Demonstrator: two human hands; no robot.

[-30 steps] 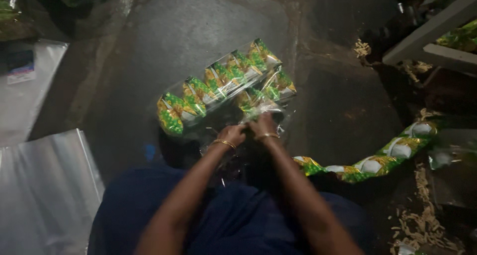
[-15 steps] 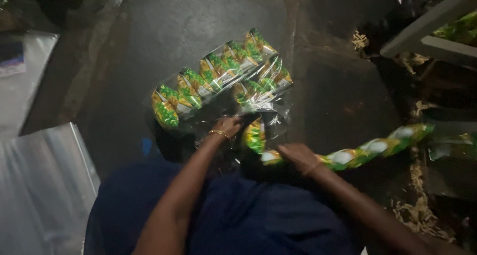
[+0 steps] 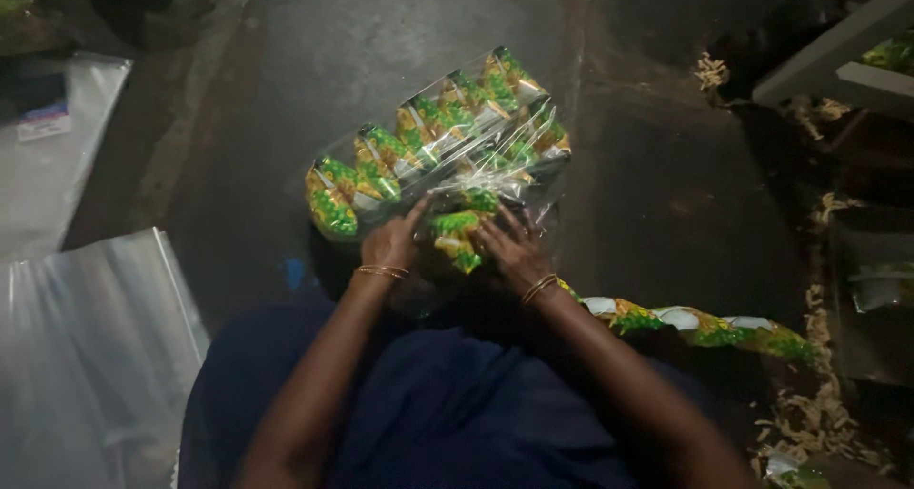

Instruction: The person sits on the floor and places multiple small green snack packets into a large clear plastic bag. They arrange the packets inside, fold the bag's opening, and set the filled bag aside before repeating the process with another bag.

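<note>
1. The clear plastic bag (image 3: pixel 447 146) lies flat on the dark floor (image 3: pixel 286 60) at frame centre, so the green-yellow snack packets (image 3: pixel 381 156) inside stay in rows.
2. The left hand (image 3: pixel 388 246) presses the bag mouth, fingers closed on its edge.
3. The right hand (image 3: pixel 509 246), fingers spread, pushes a packet strip (image 3: pixel 457 232) inward; the strip's rest (image 3: pixel 705 325) trails to the lower right.
</note>
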